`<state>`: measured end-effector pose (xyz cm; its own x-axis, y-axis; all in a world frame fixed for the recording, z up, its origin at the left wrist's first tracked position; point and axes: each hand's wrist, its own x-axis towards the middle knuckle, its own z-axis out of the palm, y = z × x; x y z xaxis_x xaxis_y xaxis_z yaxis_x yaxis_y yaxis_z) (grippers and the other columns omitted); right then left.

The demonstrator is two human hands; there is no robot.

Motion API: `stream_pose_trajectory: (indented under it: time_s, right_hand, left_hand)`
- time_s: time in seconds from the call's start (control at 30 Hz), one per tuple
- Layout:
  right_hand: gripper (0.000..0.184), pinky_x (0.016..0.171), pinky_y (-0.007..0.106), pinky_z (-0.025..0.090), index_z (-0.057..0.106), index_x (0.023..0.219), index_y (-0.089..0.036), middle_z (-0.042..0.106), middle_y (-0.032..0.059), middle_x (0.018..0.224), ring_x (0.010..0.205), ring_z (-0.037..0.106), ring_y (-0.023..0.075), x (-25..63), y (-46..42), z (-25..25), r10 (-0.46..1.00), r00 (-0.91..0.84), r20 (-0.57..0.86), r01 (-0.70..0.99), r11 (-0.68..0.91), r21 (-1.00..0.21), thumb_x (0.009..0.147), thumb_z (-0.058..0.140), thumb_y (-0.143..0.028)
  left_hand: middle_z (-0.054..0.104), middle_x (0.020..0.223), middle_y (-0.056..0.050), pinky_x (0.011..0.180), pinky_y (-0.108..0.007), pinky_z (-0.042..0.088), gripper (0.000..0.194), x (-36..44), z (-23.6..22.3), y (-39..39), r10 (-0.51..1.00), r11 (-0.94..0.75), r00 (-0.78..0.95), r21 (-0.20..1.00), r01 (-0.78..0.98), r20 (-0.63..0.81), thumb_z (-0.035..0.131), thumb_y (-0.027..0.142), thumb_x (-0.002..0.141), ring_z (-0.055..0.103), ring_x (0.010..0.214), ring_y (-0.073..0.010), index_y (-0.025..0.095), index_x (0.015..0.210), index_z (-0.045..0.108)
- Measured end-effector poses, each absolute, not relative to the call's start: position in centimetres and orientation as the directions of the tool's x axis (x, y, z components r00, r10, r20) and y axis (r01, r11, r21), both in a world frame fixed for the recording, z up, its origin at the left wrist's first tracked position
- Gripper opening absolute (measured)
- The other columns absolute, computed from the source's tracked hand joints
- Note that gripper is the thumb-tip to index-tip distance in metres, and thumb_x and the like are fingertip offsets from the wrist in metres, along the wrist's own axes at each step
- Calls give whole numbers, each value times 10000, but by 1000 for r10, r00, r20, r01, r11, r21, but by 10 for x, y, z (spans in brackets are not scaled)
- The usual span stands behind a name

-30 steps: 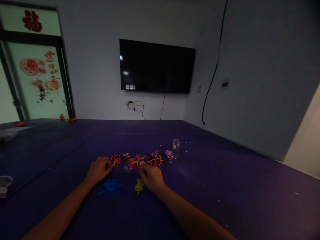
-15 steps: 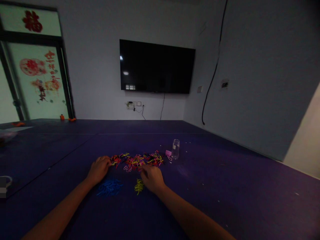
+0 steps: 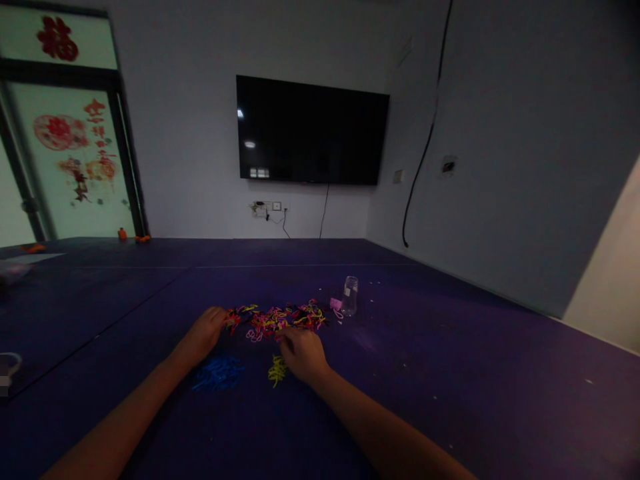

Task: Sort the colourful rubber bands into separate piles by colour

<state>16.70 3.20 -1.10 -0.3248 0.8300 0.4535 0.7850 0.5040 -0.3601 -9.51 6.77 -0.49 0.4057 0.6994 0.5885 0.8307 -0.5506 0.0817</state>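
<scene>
A mixed pile of small elastic bands [image 3: 270, 321] in pink, red, yellow and black spreads across the purple surface. At its left end, my left hand [image 3: 207, 331] has its fingers curled together against the bands; what they grip cannot be made out. My right hand [image 3: 303, 351] reaches the pile's front edge with fingers bent down and pinched, their tips partly hidden. Blue bands [image 3: 219, 373] form a separate heap in front of my left hand. A smaller yellow heap of bands [image 3: 277, 371] lies just left of my right wrist.
A clear plastic jar [image 3: 350, 297] stands right of the pile, beside a pink piece [image 3: 335, 304]. White specks dot the purple surface [image 3: 450, 373] on the right. A white ring-shaped thing [image 3: 13, 363] shows at the left edge. A television [image 3: 313, 130] hangs on the far wall.
My left hand has shifted slightly up and right along the pile's left end. My right hand stays nearly in place at the front edge. The view has tilted very slightly.
</scene>
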Motion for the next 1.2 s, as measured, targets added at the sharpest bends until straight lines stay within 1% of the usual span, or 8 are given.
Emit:
stream_pose_trajectory:
  time_s: [0.13, 0.3, 0.43, 0.57, 0.7, 0.87, 1.03, 1.2]
  right_hand:
    - [272, 722, 201, 419, 674, 997, -250, 725, 16, 915, 845, 658, 156, 167, 33, -11, 840, -319, 438, 788, 492, -370, 804, 488, -203]
    - [279, 702, 200, 418, 673, 1002, -244, 726, 18, 887, 810, 663, 153, 167, 32, -11, 830, -326, 453, 777, 508, -371, 805, 480, -199]
    - [283, 684, 209, 418, 676, 999, -240, 726, 21, 870, 784, 664, 157, 167, 32, -12, 823, -315, 473, 775, 511, -372, 806, 473, -202]
    - [273, 670, 201, 413, 685, 979, -248, 727, 14, 868, 789, 661, 151, 168, 34, -12, 839, -270, 472, 769, 483, -418, 803, 482, -201]
    - [264, 609, 195, 399, 695, 953, -247, 726, 4, 803, 709, 655, 136, 169, 38, -12, 868, -183, 462, 759, 423, -495, 808, 480, -195]
    - [270, 582, 195, 396, 694, 942, -235, 725, 0, 774, 671, 649, 128, 172, 43, -14, 873, -139, 467, 715, 415, -563, 820, 459, -183]
    - [262, 605, 195, 404, 696, 930, -233, 726, 0, 785, 685, 652, 129, 172, 44, -15, 870, -149, 470, 722, 420, -549, 821, 463, -180]
    - [260, 567, 189, 390, 699, 937, -240, 721, -3, 759, 657, 645, 128, 172, 43, -14, 874, -150, 462, 737, 410, -537, 810, 479, -186]
  left_hand:
    - [623, 865, -88, 824, -363, 464, 281, -96, -9, 69, 640, -610, 463, 39, 791, 612, 307, 187, 883, 560, 883, -212, 175, 898, 587]
    - [633, 868, -94, 806, -357, 484, 315, -98, -13, 71, 619, -604, 421, 59, 795, 663, 300, 255, 905, 584, 878, -213, 170, 891, 604]
    - [642, 873, -78, 790, -338, 494, 289, -92, -9, 66, 636, -571, 322, 148, 807, 701, 357, 335, 899, 602, 851, -203, 187, 874, 604]
    - [664, 899, -58, 766, -313, 498, 243, -66, 6, 48, 673, -570, 251, 272, 775, 696, 437, 370, 873, 617, 837, -190, 197, 894, 605]
    - [676, 858, -24, 795, -309, 474, 163, -29, 17, 24, 690, -643, 378, 284, 711, 618, 515, 342, 843, 616, 827, -176, 212, 849, 613]
    - [673, 856, -19, 785, -319, 442, 56, -3, 10, 6, 668, -727, 560, 267, 633, 490, 571, 217, 793, 602, 835, -176, 215, 824, 617]
    - [673, 904, -29, 817, -343, 429, 145, -2, -1, 8, 675, -724, 575, 263, 638, 463, 544, 154, 773, 594, 871, -189, 220, 872, 627]
    - [676, 902, -37, 824, -334, 444, 235, -18, 6, 20, 699, -686, 507, 274, 674, 505, 434, 188, 857, 598, 875, -181, 224, 943, 650]
